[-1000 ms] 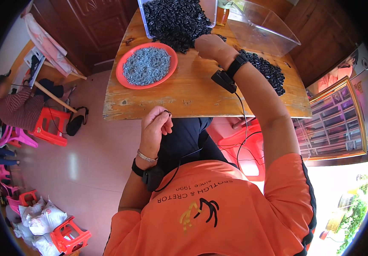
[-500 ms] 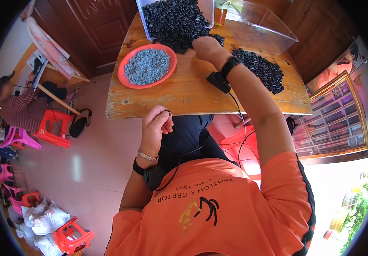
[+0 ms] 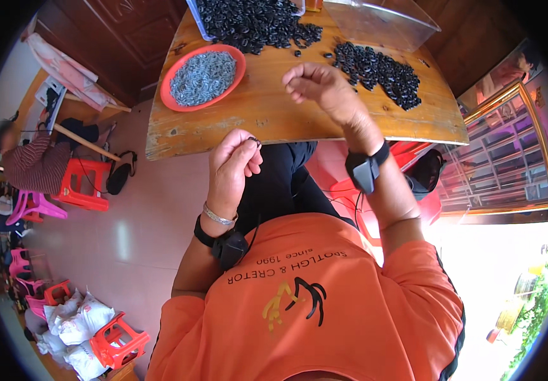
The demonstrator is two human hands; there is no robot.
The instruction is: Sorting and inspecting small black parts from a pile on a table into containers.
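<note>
My left hand (image 3: 234,162) is closed in front of the table edge, pinching a small black ring-like piece (image 3: 255,141) between thumb and forefinger. Over the table, my right hand (image 3: 325,92) has its fingers curled in toward the thumb; whatever they hold, if anything, is too small to make out. A heap of small black ring-like pieces (image 3: 248,28) spills from a clear plastic box (image 3: 196,19) at the far side. Beyond my right hand lies a second pile of black pieces (image 3: 379,75). An orange-red plate (image 3: 167,89) at the left holds many small silvery metal pieces (image 3: 203,77).
The wooden table (image 3: 267,120) ends just ahead of my lap. A clear bin (image 3: 382,28) stands at its far right. Cables run from black wrist devices (image 3: 229,249). At the left are a seated person (image 3: 29,152), red stools (image 3: 85,184) and white sacks (image 3: 74,324).
My right hand has drawn back from the black heap toward me. The left hand stays near the table edge, still pinching its piece. The view has shifted, with the table higher in it.
</note>
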